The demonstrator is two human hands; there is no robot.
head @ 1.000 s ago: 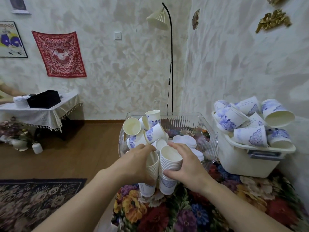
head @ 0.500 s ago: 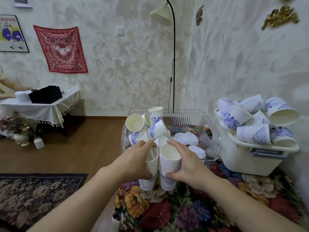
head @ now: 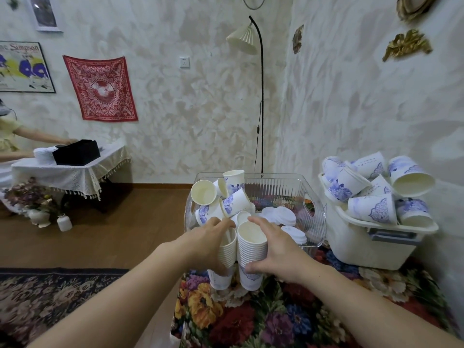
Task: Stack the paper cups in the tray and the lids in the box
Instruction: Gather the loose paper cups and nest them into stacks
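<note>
Left hand [head: 208,244] wraps one nested stack of white paper cups [head: 227,257], right hand [head: 278,249] the other [head: 251,254], both w/ bases on floral desk [head: 251,322] by clear ribbed tray [head: 313,237]. Light, crushable; grip mid-stack, gently.

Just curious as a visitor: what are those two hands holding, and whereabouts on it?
Each grips a stack of nested paper cups by its side: left hand on the left stack, right hand on the right stack.

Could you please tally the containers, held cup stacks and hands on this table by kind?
Clear tray: 1
White bin: 1
Cup stacks: 2, left stack and right stack
Hands: 2, left hand and right hand, each holding a stack
Total: 6
</note>
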